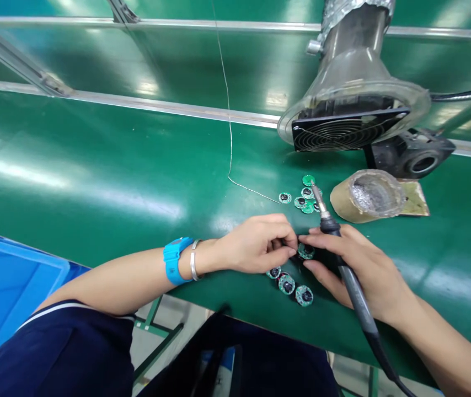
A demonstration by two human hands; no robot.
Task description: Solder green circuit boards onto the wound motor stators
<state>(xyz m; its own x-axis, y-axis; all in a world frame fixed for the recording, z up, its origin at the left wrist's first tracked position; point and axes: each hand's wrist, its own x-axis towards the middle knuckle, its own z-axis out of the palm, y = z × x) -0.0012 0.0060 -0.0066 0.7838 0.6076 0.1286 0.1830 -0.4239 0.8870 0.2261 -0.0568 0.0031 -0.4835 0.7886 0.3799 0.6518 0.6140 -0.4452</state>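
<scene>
A soldering iron (357, 300) lies across my right hand (376, 270), tucked between the fingers, its metal tip pointing up and away. The thumb and forefinger of that hand are beside a small round circuit board (306, 251). My left hand (256, 242) is closed in a pinch at the board's left edge; what is between its fingertips is too small to make out. Just below are more round boards with dark centres, among them one board (304, 295) nearest the table edge and another board (287, 284) with a bit of red at its edge.
Several round boards (307, 193) lie in a loose group beyond my hands, near a solder wire (230, 138) hanging from above. A tan pot (345, 198) stands to their right. A fume extractor hood (355, 71) overhangs the green table (95, 182). A blue bin (12, 298) is at left.
</scene>
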